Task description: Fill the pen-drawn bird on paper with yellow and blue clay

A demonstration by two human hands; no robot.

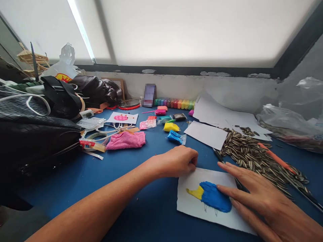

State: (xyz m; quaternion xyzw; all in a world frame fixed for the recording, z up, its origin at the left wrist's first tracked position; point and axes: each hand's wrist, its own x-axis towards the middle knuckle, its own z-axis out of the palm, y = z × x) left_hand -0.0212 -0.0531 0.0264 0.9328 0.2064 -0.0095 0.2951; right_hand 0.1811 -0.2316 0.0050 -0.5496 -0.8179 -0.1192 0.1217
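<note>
A sheet of white paper [184,198] lies at the front right of the blue table. It bears a flattened patch of blue modelling clay [214,198] joined to a smaller yellow clay piece [197,192], with thin pencil lines below the blue. My left hand [183,160] is curled at the sheet's upper left edge; its fingertips are mostly hidden, so what they grip cannot be made out. Stretched over the right side of the sheet, my right hand [262,198] has its fingers apart, and a fingertip touches the blue clay's right edge.
Striped sunflower seeds [252,158] are heaped at right with an orange-handled tool [277,158]. Behind are blank paper sheets [207,132], blue [174,136] and yellow [171,127] clay packets, and a phone [149,95]. A pink cloth [127,140] and black bag [37,144] lie left.
</note>
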